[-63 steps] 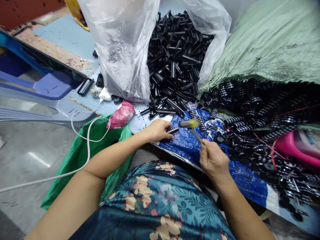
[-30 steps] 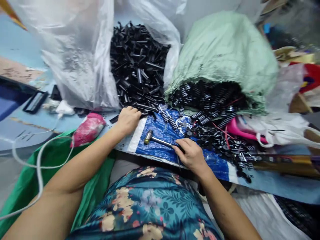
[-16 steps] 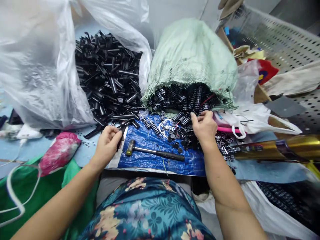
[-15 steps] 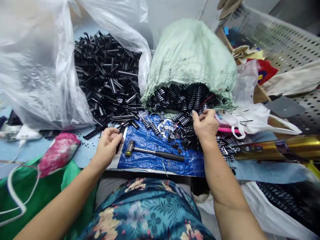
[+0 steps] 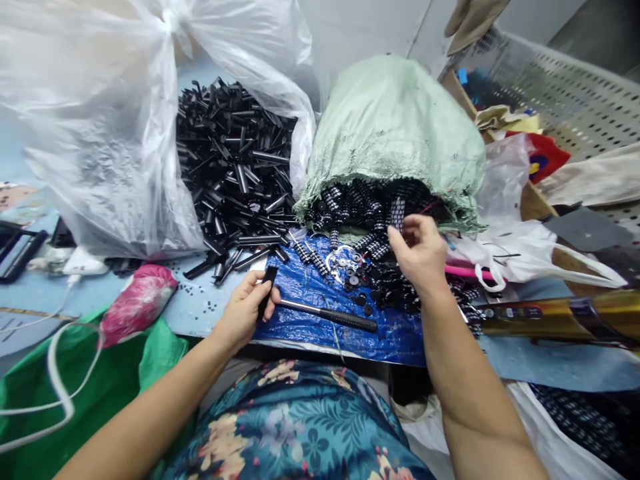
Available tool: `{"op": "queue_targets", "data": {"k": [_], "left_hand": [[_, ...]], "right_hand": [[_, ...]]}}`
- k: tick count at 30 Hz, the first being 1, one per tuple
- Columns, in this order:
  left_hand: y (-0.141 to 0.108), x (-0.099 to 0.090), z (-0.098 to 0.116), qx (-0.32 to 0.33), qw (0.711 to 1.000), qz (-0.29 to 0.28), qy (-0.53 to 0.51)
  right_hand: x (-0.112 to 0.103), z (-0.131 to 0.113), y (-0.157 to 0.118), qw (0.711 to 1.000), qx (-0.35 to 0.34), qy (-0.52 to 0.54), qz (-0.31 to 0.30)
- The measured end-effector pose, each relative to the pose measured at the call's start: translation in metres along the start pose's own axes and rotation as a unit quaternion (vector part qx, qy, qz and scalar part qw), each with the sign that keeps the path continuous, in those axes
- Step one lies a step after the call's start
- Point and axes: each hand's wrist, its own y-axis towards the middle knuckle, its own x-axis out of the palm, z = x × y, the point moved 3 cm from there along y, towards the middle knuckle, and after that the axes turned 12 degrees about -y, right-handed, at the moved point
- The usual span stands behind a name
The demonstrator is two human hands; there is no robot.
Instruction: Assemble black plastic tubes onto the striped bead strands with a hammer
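Observation:
My left hand (image 5: 246,308) grips a short black plastic tube (image 5: 269,275), which stands tilted up between thumb and fingers. Behind that hand lies a hammer with a black handle (image 5: 350,319); its head is hidden. My right hand (image 5: 423,257) is at the mouth of a pale green woven sack (image 5: 395,127). Its thumb and fingertips close around the lower end of a black roller with white rows (image 5: 398,212). More such rollers (image 5: 345,200) fill the sack's mouth. Small black discs (image 5: 361,300) lie on the blue sheet (image 5: 305,333) below.
A clear plastic bag (image 5: 115,147) stands at the left, beside a heap of black tubes (image 5: 235,160). A pink bundle (image 5: 139,303) and a white cable (image 5: 55,373) are at the near left. On the right are a white plastic bag (image 5: 530,250) and a gold cylinder (image 5: 555,319).
My left hand has moved right with the black tube, now covering the hammer's head. My right hand has shifted slightly, its fingers now at a roller. The view has shifted too.

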Motion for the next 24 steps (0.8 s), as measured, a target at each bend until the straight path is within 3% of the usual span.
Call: {"op": "queue_targets", "data": {"k": [3, 7, 13, 15, 19, 24], "left_hand": [[-0.001, 0.002, -0.003, -0.006, 1.000, -0.018, -0.001], [-0.001, 0.010, -0.013, -0.025, 0.999, -0.045, 0.007], [-0.008, 0.014, -0.025, -0.029, 0.998, -0.055, 0.022], [-0.011, 0.015, -0.026, -0.022, 0.998, -0.049, 0.024], [-0.013, 0.026, -0.024, 0.006, 0.998, -0.043, 0.054], [-0.010, 0.052, -0.022, 0.088, 0.989, -0.085, 0.086]], "right_hand": [[0.010, -0.012, -0.052, 0.977, 0.071, 0.192, -0.067], [0.034, -0.035, -0.102, 0.910, 0.202, 0.351, -0.091], [0.053, -0.074, -0.125, 0.748, 0.344, 0.520, -0.227], [0.051, -0.082, -0.129, 0.720, 0.363, 0.540, -0.243], [0.049, -0.097, -0.136, 0.715, 0.354, 0.555, -0.237], [0.057, -0.106, -0.141, 0.768, 0.326, 0.526, -0.167]]}}
